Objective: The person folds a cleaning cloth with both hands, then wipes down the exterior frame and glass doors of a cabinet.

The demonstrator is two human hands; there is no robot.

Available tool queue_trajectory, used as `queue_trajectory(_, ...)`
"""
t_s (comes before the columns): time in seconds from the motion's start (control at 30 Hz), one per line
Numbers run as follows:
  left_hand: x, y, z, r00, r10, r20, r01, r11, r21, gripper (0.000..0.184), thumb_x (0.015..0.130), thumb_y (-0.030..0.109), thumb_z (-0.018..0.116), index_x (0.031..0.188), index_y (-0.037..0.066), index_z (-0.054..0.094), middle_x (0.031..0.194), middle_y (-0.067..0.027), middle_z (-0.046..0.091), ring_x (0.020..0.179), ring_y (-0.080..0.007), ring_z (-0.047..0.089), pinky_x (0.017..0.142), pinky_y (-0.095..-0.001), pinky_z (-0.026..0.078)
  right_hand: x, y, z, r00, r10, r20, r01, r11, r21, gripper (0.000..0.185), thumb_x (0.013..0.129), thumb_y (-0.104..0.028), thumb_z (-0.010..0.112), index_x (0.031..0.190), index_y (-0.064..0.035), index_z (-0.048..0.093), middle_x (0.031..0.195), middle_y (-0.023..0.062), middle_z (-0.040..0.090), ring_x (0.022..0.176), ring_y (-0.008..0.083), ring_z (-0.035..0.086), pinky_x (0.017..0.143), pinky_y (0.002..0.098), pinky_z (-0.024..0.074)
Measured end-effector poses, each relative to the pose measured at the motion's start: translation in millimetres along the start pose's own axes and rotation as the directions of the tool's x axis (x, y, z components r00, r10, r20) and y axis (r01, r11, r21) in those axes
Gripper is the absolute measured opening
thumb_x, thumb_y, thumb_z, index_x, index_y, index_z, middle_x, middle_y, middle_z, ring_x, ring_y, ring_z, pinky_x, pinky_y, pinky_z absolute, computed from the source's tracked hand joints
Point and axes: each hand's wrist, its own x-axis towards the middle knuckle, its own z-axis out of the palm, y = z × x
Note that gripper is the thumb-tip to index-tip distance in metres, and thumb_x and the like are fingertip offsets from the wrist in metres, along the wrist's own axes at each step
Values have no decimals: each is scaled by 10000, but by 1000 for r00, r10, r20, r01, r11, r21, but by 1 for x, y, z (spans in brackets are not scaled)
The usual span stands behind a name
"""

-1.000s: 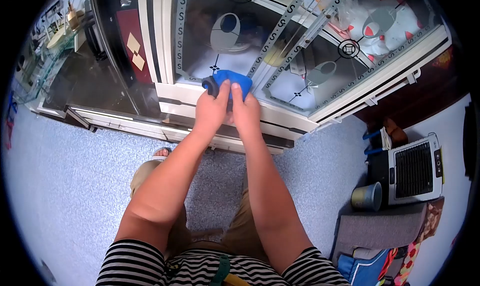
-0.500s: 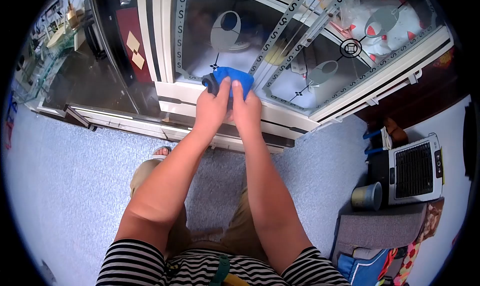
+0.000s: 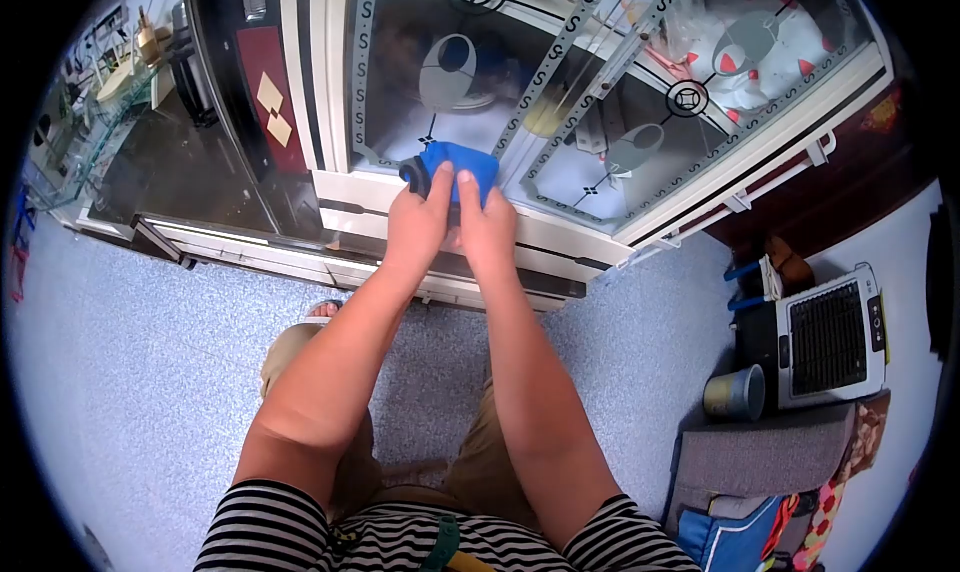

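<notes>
My left hand (image 3: 416, 222) and my right hand (image 3: 488, 227) are side by side in front of the glass-doored cabinet (image 3: 560, 224). Between them they grip a blue cloth-like piece (image 3: 462, 162), thumbs laid along its near face. A dark curved part (image 3: 415, 176) sticks out at its left, beside my left hand; what it is I cannot make out. Most of my fingers are hidden behind the blue piece. Behind it is the cabinet's lower glass, with grey patterns and S-shaped marks along the borders.
A dark glossy counter (image 3: 160, 177) with glass shelving runs along the left. On the right are a grey appliance with a black grille (image 3: 830, 340), a round bin (image 3: 735, 393) and a grey padded piece (image 3: 765, 454). My foot (image 3: 323, 310) rests on the speckled floor.
The view has shifted slightly. My hands and the blue piece appear a little lower and to the left; both hands keep their hold on it.
</notes>
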Motion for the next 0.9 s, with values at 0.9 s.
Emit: queue_trajectory(0.9,9,-9,9,996,88,-3,-87,988,126,522,922,477,569,950,-35,670,800,-218,676,785,-351,672,715,-385,501,8,8,-1,1000,1,-20,0,997,74,560,966,-503,517,881,38,636,595,127,612,451,219,623,451,333,508)
